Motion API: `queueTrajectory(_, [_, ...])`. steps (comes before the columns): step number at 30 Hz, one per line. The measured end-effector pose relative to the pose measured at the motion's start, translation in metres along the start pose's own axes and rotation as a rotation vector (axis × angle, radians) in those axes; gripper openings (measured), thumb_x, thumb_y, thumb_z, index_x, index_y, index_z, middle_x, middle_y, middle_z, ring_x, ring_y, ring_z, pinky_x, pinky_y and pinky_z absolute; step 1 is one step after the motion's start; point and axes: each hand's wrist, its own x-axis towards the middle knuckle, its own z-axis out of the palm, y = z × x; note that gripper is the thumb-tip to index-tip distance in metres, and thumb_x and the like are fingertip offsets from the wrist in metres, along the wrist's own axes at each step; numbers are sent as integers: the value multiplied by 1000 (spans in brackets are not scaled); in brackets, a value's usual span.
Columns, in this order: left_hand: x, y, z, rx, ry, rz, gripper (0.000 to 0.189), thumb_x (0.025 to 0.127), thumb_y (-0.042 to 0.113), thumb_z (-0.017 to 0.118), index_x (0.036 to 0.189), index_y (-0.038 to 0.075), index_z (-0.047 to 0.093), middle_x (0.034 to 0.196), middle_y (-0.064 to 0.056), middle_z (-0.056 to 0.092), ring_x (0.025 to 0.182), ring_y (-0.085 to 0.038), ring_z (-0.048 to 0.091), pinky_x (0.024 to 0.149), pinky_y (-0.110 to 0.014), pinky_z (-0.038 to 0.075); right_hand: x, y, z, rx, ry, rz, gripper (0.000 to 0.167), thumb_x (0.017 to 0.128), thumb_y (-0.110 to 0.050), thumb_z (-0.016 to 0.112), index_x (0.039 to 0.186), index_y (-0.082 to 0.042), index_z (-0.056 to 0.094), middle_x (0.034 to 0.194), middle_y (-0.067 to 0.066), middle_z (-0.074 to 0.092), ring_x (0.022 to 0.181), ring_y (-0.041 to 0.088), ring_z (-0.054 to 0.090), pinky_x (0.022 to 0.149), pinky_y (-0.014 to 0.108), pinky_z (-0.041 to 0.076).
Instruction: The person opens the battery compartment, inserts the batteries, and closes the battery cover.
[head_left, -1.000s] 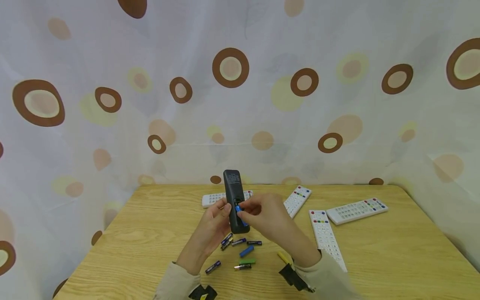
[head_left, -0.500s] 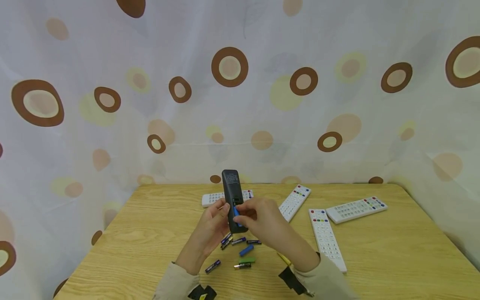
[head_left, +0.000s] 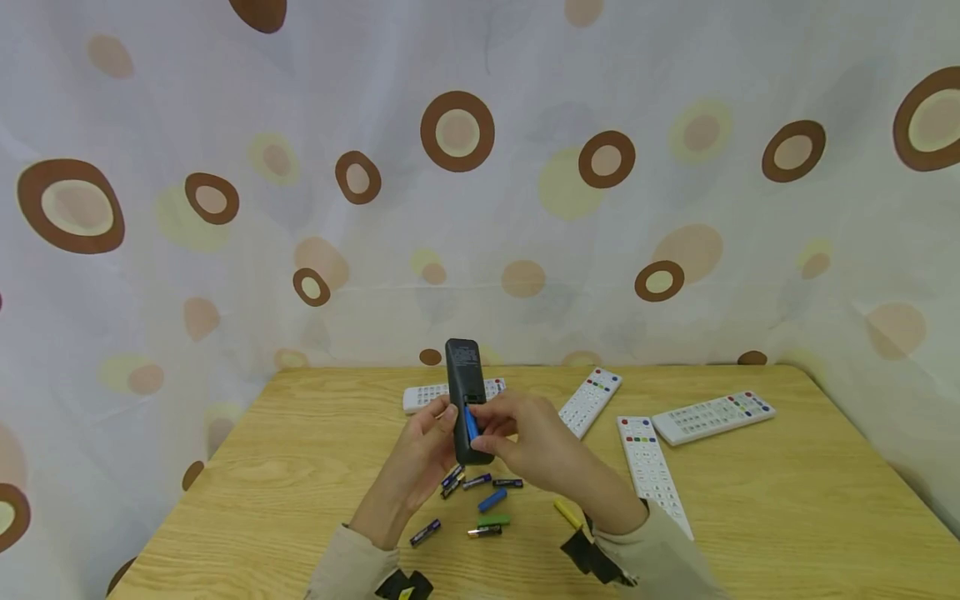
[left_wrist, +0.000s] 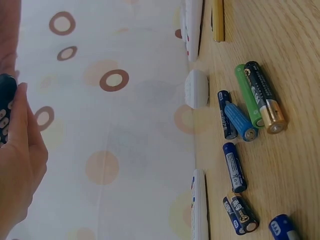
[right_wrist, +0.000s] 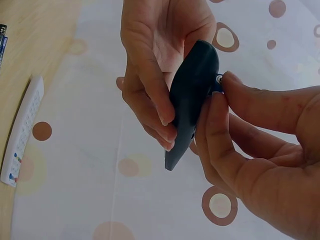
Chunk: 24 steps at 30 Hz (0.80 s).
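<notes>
Evidently, most of the lettering is too small to read: pale printed lines cover the upper back of the black plastic remote control (head_left: pixel 465 371), but no word comes out. One legible mark is "AAA", on a dark-blue cylindrical battery (left_wrist: pixel 282 227) in the left wrist view; the black-and-gold battery (left_wrist: pixel 264 95) also bears lettering, though I cannot tell what it spells.

The black remote is held up over the light wood-grain table (head_left: pixel 300 467), before a white plastic remote control (head_left: pixel 426 397) lying near the table's far edge. The left hand (head_left: pixel 422 450) grips it by its sides, back outward. The right hand (head_left: pixel 531 429) pinches a bright-blue cylindrical battery (head_left: pixel 471 422) between thumb and forefinger at the remote's back — how deep it sits, I cannot tell.

Compared with one second ago, that bright-blue battery has shifted left on the remote's back, and the right thumb sits lower. Below, the loose batteries lie as they did — among them a green cylindrical battery (head_left: pixel 494 521) touching the black-and-gold one. Another white plastic remote control (head_left: pixel 712 418) lies toward the table's right edge.
</notes>
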Motion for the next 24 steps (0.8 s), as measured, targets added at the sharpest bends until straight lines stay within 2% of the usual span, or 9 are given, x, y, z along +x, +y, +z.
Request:
queueTrajectory(10, [-1,-3,-3,-6,-11,-5,24,103,23,44,120,6,45,108,-6,59,98,-12,61,87,-27,52,3,8,5,16,61,30,28,84,-2,72,110,6,68,89,6,62,75,12,58,69,25,53])
queueTrajectory(15, [-1,-3,-4,-12,-20,16,25,102,24,47,119,6,46,109,-6,60,95,-12,62,86,-27,53,7,15,5,85,67,83,26,81,-1,75,107,3,68,85,4,62,74,15,57,67,26,53])
queueTrajectory(20, [1,-6,1,48,-47,15,26,98,27,55,113,8,45,108,-5,59,98,-14,62,86,-36,54,12,26,1,109,98,140,15,85,3,69,97,0,61,85,6,58,72,15,54,66,27,50])
queueTrajectory(24, [2,-11,2,26,-72,3,25,99,25,54,113,7,44,110,-6,59,101,-17,62,88,-41,53,14,33,-1,189,92,154,16,87,7,65,98,2,54,88,10,55,74,17,54,67,28,51])
